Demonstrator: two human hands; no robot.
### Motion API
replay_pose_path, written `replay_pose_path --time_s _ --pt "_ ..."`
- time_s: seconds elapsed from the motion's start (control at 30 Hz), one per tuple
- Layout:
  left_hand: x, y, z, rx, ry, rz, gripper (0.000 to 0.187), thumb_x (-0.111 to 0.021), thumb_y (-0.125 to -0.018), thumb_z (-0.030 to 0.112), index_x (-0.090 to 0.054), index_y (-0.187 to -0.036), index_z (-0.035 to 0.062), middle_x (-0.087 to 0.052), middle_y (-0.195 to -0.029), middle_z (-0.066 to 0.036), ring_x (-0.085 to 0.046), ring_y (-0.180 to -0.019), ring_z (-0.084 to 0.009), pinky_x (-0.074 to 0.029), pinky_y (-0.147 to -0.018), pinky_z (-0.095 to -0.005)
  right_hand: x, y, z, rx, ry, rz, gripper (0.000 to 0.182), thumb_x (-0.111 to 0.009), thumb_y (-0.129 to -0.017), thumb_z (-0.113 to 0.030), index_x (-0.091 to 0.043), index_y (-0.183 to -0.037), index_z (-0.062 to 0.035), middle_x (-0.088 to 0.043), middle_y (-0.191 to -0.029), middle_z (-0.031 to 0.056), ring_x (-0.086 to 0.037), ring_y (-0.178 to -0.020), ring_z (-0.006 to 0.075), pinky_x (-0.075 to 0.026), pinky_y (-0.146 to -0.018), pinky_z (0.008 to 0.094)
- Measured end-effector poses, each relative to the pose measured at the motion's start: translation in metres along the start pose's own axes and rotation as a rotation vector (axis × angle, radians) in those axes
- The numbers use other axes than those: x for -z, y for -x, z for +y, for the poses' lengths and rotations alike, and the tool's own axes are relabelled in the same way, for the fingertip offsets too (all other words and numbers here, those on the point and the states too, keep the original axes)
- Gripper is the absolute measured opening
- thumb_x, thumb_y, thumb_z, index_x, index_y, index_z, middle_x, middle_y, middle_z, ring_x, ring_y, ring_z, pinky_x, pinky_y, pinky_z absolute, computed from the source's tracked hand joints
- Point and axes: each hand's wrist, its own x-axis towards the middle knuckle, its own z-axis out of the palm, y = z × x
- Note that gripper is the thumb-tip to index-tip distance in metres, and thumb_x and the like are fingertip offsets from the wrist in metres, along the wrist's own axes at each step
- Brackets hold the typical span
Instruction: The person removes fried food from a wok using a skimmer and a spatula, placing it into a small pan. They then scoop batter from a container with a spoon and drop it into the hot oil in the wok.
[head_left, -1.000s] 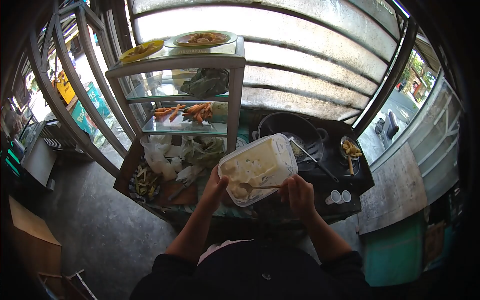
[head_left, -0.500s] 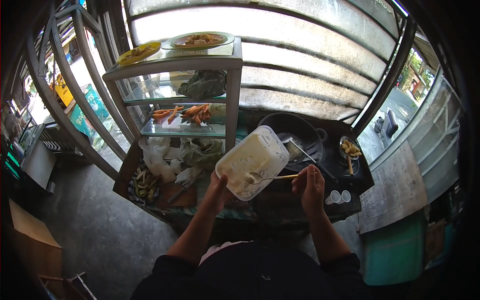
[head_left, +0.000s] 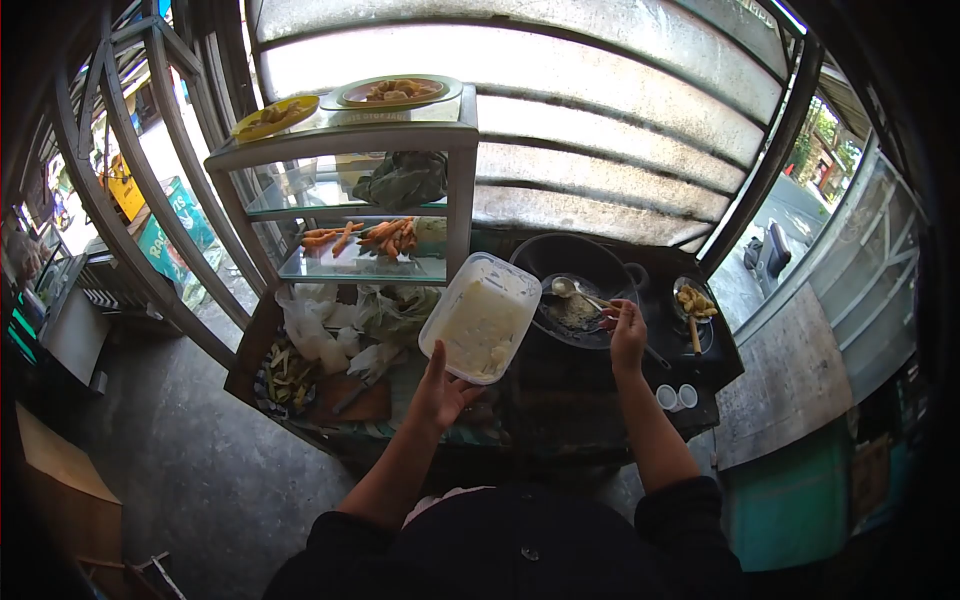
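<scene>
My left hand supports a white plastic tub from below, its thumb along the near side. Pale batter coats the inside of the tub, which is tilted toward me. In my right hand is a metal spoon, gripped by its handle and held over the dark wok. Pale food bits lie in the wok below the spoon. A spatula handle sticks out past the wok's near rim, partly hidden by my right hand.
A glass display case with orange food pieces stands back left, plates on top. Plastic bags and a bowl of cut strips sit left. Right are a strainer of fried food and small cups.
My right hand has carried the spoon out of the tub, up and right over the wok. The tub has shifted slightly left, and my left fingers have spread beneath it.
</scene>
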Motion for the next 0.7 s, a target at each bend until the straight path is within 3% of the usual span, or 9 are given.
replay_pose_path --time_s 0.07,0.1,0.17,0.27,0.7 --pt "-0.001 0.001 0.002 -0.003 -0.023 -0.016 0.089 -0.059 -0.079 0.064 -0.026 -0.144 0.0145 -0.039 -0.142 -0.01 -0.044 -0.125 -0.0358 -0.041 -0.094 -0.0525 -0.007 -0.005 0.018 0.261 0.39 -0.061 0.032 -0.043 -0.1 -0.028 -0.062 -0.097 -0.0026 -0.068 -0.078 0.0112 -0.066 -0.068 0.0192 -0.05 -0.06 0.0297" --pt "-0.002 0.001 0.003 -0.004 -0.024 -0.016 0.089 -0.059 -0.079 0.064 -0.026 -0.144 0.0145 -0.039 -0.142 -0.01 -0.044 -0.125 -0.0358 -0.041 -0.094 -0.0525 -0.007 -0.009 0.028 0.262 0.389 -0.061 0.032 -0.043 -0.1 -0.028 -0.062 -0.097 -0.0026 -0.068 -0.078 0.0112 -0.066 -0.068 0.0192 -0.05 -0.06 0.0297" --pt "-0.002 0.003 0.005 -0.021 -0.023 -0.03 0.088 -0.059 -0.08 0.064 -0.027 -0.144 0.0146 -0.04 -0.141 -0.01 -0.045 -0.125 -0.0353 -0.042 -0.095 -0.0524 -0.005 -0.013 0.043 0.449 0.708 -0.156 0.028 -0.046 -0.097 -0.023 -0.064 -0.094 -0.0018 -0.067 -0.082 0.0171 -0.067 -0.074 0.0314 -0.051 -0.065 0.0386" --pt "-0.001 0.007 0.008 -0.048 -0.021 -0.026 0.088 -0.059 -0.08 0.064 -0.027 -0.144 0.0136 -0.04 -0.141 -0.01 -0.044 -0.125 -0.0353 -0.042 -0.096 -0.0527 -0.008 -0.006 0.035 0.531 0.865 -0.166 0.025 -0.047 -0.095 -0.021 -0.064 -0.092 -0.0023 -0.065 -0.083 0.0198 -0.063 -0.078 0.0385 -0.05 -0.067 0.0441" --pt "0.007 0.011 0.02 -0.103 -0.041 0.007 0.089 -0.059 -0.079 0.065 -0.027 -0.144 0.0125 -0.04 -0.141 -0.01 -0.042 -0.127 -0.0361 -0.042 -0.096 -0.0526 -0.004 -0.03 0.027 0.531 0.784 -0.1 0.022 -0.048 -0.096 -0.022 -0.063 -0.096 -0.0063 -0.066 -0.083 0.0188 -0.064 -0.08 0.038 -0.049 -0.066 0.0438"
